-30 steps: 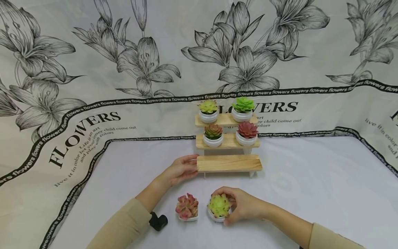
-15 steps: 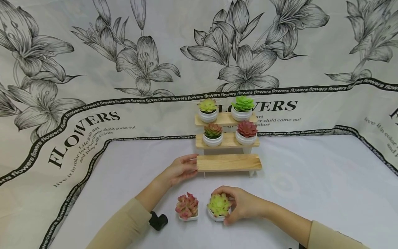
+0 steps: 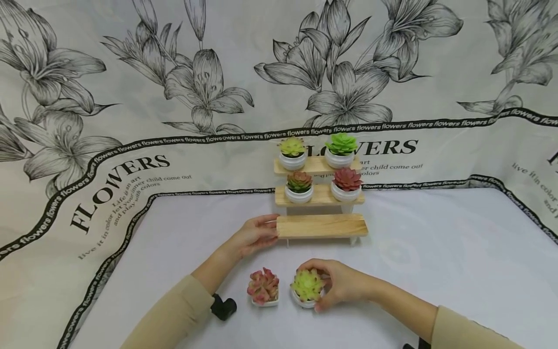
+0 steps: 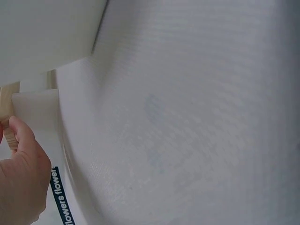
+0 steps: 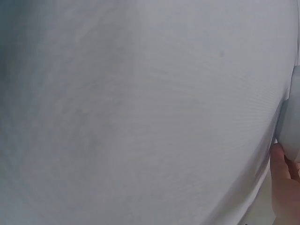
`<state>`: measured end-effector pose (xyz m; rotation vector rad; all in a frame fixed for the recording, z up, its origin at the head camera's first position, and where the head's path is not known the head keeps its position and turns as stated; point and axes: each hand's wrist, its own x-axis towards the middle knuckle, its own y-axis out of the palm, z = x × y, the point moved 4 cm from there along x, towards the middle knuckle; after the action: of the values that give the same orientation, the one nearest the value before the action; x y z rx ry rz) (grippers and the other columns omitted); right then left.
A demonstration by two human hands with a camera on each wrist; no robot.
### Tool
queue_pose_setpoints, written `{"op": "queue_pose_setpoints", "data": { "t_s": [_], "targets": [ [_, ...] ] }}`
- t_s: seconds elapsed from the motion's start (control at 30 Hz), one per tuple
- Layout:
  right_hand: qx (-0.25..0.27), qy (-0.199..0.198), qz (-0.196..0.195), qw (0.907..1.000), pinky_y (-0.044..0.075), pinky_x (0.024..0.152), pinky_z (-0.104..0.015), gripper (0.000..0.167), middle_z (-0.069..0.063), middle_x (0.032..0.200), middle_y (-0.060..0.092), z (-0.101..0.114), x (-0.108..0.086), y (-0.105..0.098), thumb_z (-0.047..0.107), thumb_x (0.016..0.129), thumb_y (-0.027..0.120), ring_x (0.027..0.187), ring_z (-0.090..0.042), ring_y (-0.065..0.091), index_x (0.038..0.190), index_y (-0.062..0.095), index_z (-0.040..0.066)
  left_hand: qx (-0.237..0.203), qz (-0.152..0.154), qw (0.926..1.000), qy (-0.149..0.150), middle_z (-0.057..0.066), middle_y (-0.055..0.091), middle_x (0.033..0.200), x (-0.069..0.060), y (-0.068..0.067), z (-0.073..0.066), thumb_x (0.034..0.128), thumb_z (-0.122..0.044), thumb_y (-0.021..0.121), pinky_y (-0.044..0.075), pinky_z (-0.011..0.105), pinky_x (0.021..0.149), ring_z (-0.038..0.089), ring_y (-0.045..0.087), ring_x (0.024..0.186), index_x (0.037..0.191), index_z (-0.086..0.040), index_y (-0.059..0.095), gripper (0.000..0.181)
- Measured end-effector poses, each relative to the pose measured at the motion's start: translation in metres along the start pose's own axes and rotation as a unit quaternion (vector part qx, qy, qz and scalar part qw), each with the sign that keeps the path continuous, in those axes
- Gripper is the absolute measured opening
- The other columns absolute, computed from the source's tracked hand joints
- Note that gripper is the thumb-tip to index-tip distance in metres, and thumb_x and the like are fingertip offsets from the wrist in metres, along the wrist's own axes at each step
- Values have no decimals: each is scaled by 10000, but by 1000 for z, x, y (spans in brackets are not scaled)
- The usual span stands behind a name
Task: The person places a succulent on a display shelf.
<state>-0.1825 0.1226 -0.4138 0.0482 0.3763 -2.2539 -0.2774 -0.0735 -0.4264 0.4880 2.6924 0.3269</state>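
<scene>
In the head view, my left hand (image 3: 254, 237) holds the left end of the lowest board of a three-tier wooden shelf stand (image 3: 322, 226). The left wrist view shows the thumb against the wooden edge (image 4: 7, 101); most of the other fingers are hidden. With thumb and fingers round its white pot, my right hand (image 3: 342, 286) grips a yellow-green potted succulent (image 3: 307, 285) standing on the table. Part of that white pot (image 5: 291, 122) shows at the right edge of the right wrist view. Left of it stands a red-pink succulent (image 3: 263, 287) in a white pot.
The stand's middle tier bears a reddish-green succulent (image 3: 299, 183) and a dark red one (image 3: 347, 180). On its top tier are a yellow-green succulent (image 3: 292, 148) and a bright green one (image 3: 341, 145). A flower-printed cloth (image 3: 226, 165) hangs behind the white table (image 3: 436, 252).
</scene>
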Motion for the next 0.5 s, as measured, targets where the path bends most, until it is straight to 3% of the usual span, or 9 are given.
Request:
{"op": "queue_pose_setpoints", "data": {
  "t_s": [0.5],
  "targets": [
    [104,4,-106,9999,476,846,-261,621,-67,1130,579,-3,-2,0,63,675,814,1017,-213,555,1225,526,67,-66,-24,10000,6,235,438,1342,1,0,3,860,139,493,519,229,709,122,590,837,1394,35,359,561]
  ]
}}
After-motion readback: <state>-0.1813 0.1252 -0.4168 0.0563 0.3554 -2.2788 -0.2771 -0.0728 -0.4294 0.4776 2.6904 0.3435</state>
